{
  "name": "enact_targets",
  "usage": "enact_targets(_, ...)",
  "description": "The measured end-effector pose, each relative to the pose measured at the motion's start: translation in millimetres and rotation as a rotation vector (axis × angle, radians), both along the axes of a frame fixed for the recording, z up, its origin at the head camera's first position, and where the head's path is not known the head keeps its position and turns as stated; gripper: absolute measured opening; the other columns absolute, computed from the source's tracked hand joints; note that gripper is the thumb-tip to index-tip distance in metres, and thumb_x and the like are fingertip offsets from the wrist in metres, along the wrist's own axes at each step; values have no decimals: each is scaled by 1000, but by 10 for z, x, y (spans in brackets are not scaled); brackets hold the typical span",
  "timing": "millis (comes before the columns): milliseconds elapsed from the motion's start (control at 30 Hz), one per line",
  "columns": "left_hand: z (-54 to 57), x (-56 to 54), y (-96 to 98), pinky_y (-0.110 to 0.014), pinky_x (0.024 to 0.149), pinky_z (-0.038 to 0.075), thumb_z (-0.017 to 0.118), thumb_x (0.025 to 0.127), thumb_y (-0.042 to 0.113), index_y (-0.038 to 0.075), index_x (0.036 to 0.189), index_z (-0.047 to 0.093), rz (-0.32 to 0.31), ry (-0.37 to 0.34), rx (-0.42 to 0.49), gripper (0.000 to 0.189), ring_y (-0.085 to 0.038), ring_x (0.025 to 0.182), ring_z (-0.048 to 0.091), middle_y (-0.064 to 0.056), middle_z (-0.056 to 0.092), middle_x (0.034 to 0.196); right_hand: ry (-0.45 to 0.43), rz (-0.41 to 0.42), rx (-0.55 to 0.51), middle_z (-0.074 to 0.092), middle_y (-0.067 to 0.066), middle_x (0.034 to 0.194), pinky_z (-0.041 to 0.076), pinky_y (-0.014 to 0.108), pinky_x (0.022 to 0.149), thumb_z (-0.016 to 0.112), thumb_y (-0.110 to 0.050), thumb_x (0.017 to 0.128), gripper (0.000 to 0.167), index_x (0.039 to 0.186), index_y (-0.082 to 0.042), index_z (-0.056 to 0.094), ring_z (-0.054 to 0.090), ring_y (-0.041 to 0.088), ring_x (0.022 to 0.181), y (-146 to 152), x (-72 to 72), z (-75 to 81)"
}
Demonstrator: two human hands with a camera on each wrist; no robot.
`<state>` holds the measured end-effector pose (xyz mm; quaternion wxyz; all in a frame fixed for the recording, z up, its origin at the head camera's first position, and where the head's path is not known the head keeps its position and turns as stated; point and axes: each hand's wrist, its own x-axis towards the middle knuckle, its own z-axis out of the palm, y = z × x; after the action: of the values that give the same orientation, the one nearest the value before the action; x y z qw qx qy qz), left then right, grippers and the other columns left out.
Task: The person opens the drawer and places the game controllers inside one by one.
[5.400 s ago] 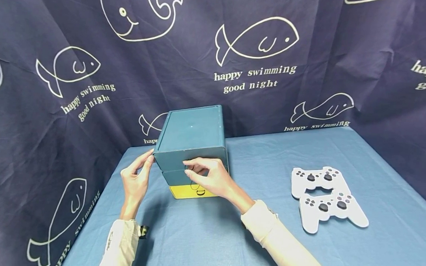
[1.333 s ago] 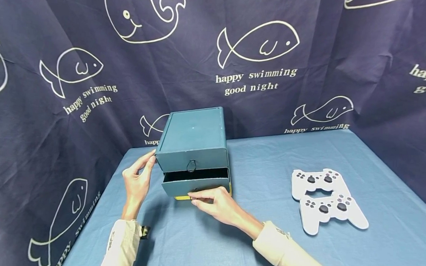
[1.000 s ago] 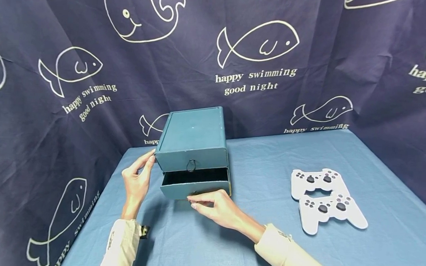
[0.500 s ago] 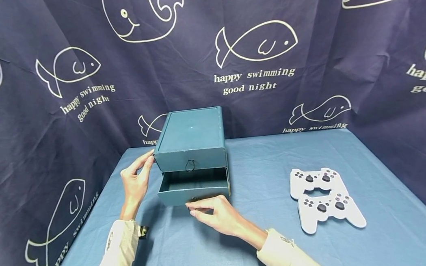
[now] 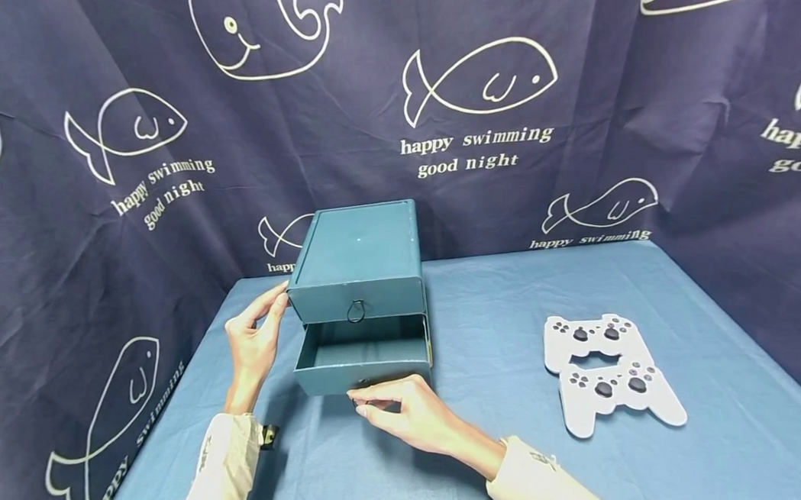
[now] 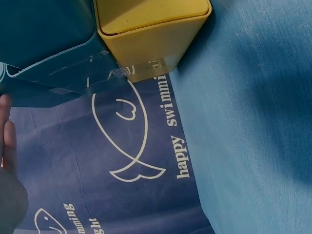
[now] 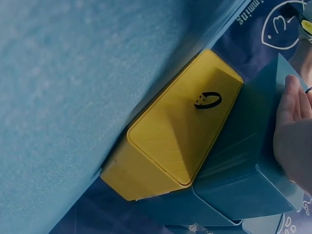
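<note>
While my left hand (image 5: 253,342), straight-fingered, touches the nine-o'clock edge of the drawer cabinet (image 5: 362,244), my right hand (image 5: 409,415) pinches the six-o'clock drawer pull (image 7: 308,90).

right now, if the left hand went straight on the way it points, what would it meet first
Most likely the blue drawer box: the left hand points at its near left edge, fingertips right beside it. Exact contact is hard to judge.

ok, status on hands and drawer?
Left hand touching cabinet, left side. Right hand pinching pull loop of middle drawer. Drawer open. Nothing visibly in the way; controllers off to its right.
</note>
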<state>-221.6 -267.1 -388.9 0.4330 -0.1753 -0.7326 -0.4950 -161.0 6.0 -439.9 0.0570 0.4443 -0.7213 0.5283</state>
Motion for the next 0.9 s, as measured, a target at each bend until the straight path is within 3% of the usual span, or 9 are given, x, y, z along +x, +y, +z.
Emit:
enact_targets(300,8,3,15,-20,88,51,71,92,-10,0,117,78,-4,22,3,27,-5,87,73,-20,76,98,22,2,1,76,-1,115,56,24,84,68,-13,100,24,122,-6,77,69,1,98,18,69,-6)
enact_targets(533,-17,-6,-16,-22,88,52,71,95,-4,0,119,77,-12,2,-5,25,-10,88,74,-18,77,100,54,13,10,76,-1,115,57,29,82,67,-14,101,24,122,-6,77,69,1,100,17,113,-24)
enact_targets(767,-6,-17,-2,-21,87,51,71,93,-9,-3,117,77,-11,17,2,26,-13,86,74,-20,76,98,29,26,29,76,0,115,56,26,84,68,-14,101,26,124,-8,76,68,0,102,46,161,-17)
enact_targets(900,-9,-11,2,-20,87,51,71,92,-11,-3,116,77,-4,21,7,27,-11,86,74,-21,76,97,62,38,24,76,1,116,57,26,80,68,-12,101,25,123,-5,76,68,0,100,55,180,-18)
